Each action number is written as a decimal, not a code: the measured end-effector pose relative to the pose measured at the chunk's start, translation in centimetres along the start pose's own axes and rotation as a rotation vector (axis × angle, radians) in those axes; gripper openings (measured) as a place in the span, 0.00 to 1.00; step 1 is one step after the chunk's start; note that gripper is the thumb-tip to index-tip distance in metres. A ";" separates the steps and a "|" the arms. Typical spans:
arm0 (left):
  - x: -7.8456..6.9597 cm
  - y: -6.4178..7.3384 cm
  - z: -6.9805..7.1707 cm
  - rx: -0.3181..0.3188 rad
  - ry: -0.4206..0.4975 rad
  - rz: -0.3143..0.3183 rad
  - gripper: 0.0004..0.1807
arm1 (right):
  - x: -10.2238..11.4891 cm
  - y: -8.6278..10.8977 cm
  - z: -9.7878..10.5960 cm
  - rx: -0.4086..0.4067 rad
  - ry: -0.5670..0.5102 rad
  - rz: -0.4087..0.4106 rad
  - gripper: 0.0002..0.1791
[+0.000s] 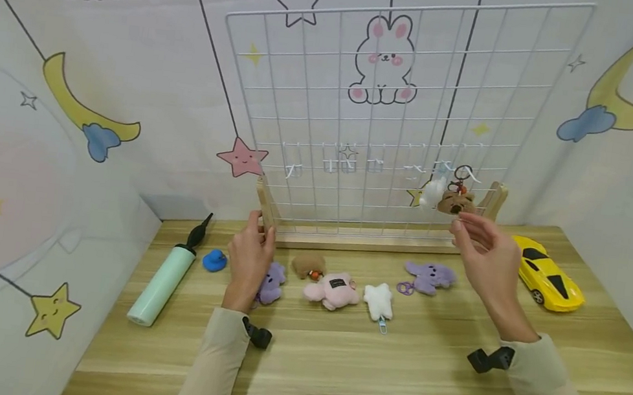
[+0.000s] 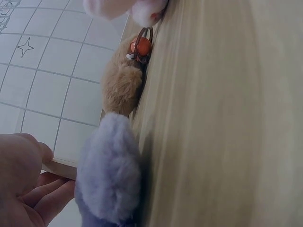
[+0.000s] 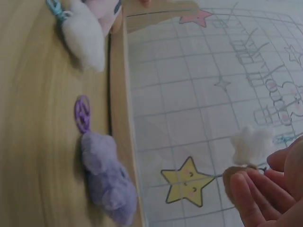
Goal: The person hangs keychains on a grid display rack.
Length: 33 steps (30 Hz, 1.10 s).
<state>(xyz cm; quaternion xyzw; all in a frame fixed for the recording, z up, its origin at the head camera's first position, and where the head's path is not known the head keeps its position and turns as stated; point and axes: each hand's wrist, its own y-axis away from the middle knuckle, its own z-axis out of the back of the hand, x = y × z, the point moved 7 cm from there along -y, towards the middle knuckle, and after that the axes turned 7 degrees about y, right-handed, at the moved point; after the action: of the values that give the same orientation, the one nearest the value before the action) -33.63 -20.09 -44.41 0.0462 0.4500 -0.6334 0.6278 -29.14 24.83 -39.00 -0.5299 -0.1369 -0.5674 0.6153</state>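
Note:
My left hand (image 1: 251,252) grips the left wooden upright (image 1: 266,201) of a stand holding a white wire grid (image 1: 384,120). On the right side of the grid hangs a brown bear keychain (image 1: 456,204), its ring above it by a hook. The fingertips of my right hand (image 1: 488,253) are at the bear's lower edge; in the right wrist view they partly cover the bear (image 3: 231,182). Beside the bear hangs a white plush keychain (image 3: 251,144). A purple plush (image 2: 111,170) lies close to my left hand.
Along the stand's base lie a brown plush (image 1: 307,265), a pink plush (image 1: 335,293), a white star-shaped plush (image 1: 379,301) and a purple plush (image 1: 430,277). A green pump (image 1: 162,284) and blue duck (image 1: 215,260) are at left, a yellow toy car (image 1: 548,275) at right. Several hooks (image 1: 349,163) line the grid.

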 end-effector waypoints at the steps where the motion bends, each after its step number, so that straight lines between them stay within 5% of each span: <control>1: 0.0 0.0 0.0 0.000 -0.001 0.001 0.22 | -0.5 0.2 0.0 0.022 0.008 -0.005 0.20; 8: 0.2 0.0 -0.1 0.003 -0.003 -0.002 0.22 | -3.3 1.4 -1.6 0.262 0.102 0.038 0.15; 13: 0.2 0.0 -0.1 0.003 -0.007 0.000 0.22 | -4.1 2.2 -3.8 0.449 0.243 0.173 0.13; 18: 0.0 0.0 -0.1 -0.002 -0.005 -0.012 0.22 | -4.2 3.4 -5.7 0.597 0.272 0.327 0.15; 28: 0.1 -0.1 -0.2 0.005 -0.001 0.000 0.22 | -4.6 4.4 -6.8 0.740 0.379 0.344 0.18; 33: 0.3 0.0 -0.4 -0.001 -0.004 -0.001 0.21 | -4.9 4.3 -7.1 0.748 0.419 0.361 0.15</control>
<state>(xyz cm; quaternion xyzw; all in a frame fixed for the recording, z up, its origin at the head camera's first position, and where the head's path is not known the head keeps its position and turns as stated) -33.88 -20.10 -44.81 0.0446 0.4490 -0.6335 0.6285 -30.16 20.87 -47.75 -0.1610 -0.1106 -0.4576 0.8674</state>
